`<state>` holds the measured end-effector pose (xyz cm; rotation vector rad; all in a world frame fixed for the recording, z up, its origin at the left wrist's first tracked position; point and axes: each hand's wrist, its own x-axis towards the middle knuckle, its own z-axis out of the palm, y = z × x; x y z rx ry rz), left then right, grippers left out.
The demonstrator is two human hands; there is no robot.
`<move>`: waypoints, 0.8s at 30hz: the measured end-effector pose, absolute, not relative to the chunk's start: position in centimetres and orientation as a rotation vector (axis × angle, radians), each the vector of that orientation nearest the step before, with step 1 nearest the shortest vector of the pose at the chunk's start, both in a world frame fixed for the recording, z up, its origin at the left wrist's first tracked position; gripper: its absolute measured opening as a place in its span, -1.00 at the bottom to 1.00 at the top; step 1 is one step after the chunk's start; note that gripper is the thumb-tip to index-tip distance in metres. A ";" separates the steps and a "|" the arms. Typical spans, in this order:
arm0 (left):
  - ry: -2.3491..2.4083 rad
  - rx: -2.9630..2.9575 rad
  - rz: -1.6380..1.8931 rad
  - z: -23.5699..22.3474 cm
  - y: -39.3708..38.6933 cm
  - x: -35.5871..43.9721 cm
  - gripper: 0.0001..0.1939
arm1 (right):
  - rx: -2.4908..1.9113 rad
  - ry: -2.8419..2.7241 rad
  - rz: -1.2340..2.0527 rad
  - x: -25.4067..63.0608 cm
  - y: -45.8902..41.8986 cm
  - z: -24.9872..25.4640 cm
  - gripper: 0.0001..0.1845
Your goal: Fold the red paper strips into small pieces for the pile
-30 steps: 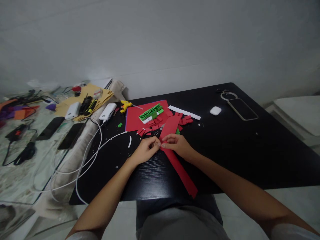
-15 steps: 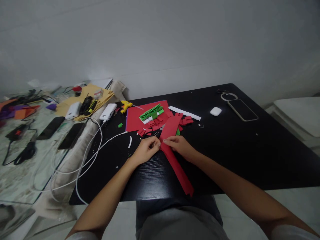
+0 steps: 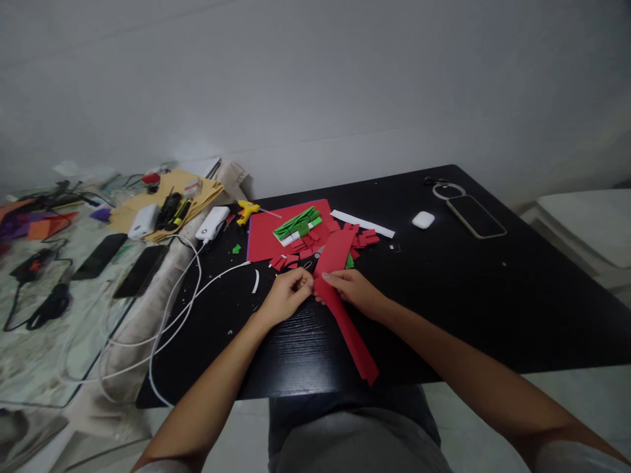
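Note:
A long red paper strip (image 3: 349,330) runs slantwise over the black table, its lower end near the front edge. My right hand (image 3: 355,289) pinches it at mid-length, thumb on top. At the strip's left edge my left hand (image 3: 290,292) is closed, with its fingertips at the paper. Behind my hands lie small folded red paper pieces (image 3: 365,238), and scissors (image 3: 306,264) are partly hidden under the strip. A bundle of folded green paper (image 3: 298,223) rests on a red sheet (image 3: 261,238).
A yellow glue gun (image 3: 246,211) and a white power bank (image 3: 211,223) with cables are at the back left. A white strip (image 3: 362,223), an earbud case (image 3: 423,220) and a phone (image 3: 476,217) lie to the right. The cluttered glass table (image 3: 54,355) adjoins on the left.
My left fingers have shifted slightly left from the strip's crease. The strip looks flatter and wider at my right hand, and its lower end has moved slightly left.

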<state>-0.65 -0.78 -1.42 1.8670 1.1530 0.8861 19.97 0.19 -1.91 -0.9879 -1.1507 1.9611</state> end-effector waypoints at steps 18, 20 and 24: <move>1.257 1.734 0.937 -1.5 -0.3 -1.2 -0.85 | -1.015 -1.140 1.981 20.0 0.0 -1.8 -0.51; 1.272 1.703 0.924 -1.4 -0.2 -1.3 -0.87 | -1.018 -1.152 1.982 20.1 0.0 -1.9 -0.50; 1.253 1.637 0.852 -1.1 -0.2 -1.4 -0.82 | -1.010 -1.174 1.991 20.0 -0.2 -2.1 -0.45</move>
